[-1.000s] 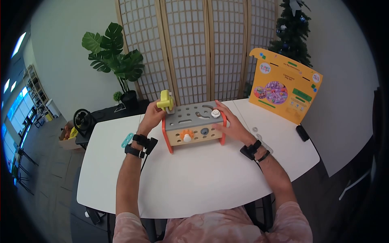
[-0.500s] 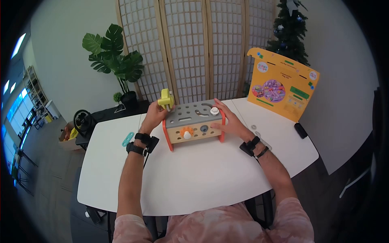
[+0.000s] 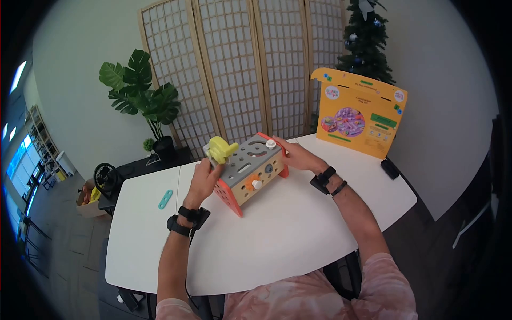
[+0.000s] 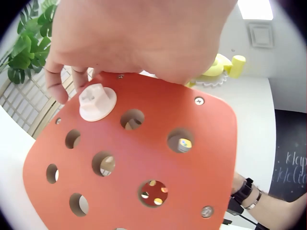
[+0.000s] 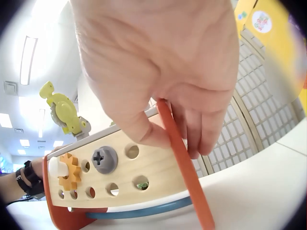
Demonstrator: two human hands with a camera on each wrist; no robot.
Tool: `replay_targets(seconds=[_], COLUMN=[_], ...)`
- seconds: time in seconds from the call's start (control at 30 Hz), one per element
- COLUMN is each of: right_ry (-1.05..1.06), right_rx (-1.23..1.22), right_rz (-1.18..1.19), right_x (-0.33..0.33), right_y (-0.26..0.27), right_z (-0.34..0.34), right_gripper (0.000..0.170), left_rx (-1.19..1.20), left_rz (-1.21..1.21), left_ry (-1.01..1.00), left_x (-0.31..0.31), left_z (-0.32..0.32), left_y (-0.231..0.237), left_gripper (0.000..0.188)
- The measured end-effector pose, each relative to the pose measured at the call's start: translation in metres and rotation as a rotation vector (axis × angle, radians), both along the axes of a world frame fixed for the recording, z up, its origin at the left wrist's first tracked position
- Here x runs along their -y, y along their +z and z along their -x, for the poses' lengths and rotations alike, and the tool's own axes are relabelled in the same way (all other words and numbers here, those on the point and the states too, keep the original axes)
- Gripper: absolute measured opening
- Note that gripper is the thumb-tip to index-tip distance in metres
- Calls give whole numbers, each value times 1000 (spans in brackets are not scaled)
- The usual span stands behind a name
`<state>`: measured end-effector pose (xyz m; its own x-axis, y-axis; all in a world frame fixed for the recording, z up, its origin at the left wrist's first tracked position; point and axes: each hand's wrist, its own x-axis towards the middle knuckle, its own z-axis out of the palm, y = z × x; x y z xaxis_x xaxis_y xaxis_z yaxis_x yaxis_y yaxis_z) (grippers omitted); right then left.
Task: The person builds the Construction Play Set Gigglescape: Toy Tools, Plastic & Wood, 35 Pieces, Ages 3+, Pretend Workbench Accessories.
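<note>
A toy workbench [image 3: 261, 172], with a grey pegboard top, pale wood front and red end panels, stands turned at an angle on the table. My right hand [image 3: 303, 158] grips its right end; in the right wrist view the thumb lies on the wooden front and the fingers are outside the red panel [image 5: 184, 163]. At the left end, my left hand [image 3: 202, 184] holds the upper edge of the red panel [image 4: 158, 139], beside a white hex bolt head [image 4: 96, 102]. A yellow vise-like piece [image 3: 220, 149] sits on top above this hand. On the front are an orange gear [image 5: 71, 171] and a grey screw [image 5: 104, 159].
A teal strip [image 3: 166, 199] with holes lies at the left of the white table [image 3: 154, 245]. A yellow play-set box [image 3: 357, 114] stands at the back right, with a black object [image 3: 390, 169] near it. A potted plant [image 3: 144, 101] and a folding screen [image 3: 229, 69] are behind.
The workbench has turned, its left end swinging toward me and its left red panel coming into view. Both hands moved with it, and the yellow piece on top now faces another way.
</note>
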<state>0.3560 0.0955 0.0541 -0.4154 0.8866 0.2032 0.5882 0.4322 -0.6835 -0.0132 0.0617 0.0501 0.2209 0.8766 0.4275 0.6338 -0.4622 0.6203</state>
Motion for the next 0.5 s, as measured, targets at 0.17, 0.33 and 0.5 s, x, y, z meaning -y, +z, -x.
replay_targets(seconds=[0.17,0.33,0.5], right_ry=[-6,28,50], right_rx=[60,29,-7], right_rz=[-63,-38,-119], right_x=[-18,-38,-45], right_y=[-3,-7,-14], right_z=[8,9,13], right_gripper=[75,71,68], left_rx=[33,34,40], left_rz=[-2,76,41], left_ry=[91,153,151], left_x=[13,15,10], left_z=[-9,-12,-8], left_y=[-9,-10,-10], left_gripper=[46,51,48])
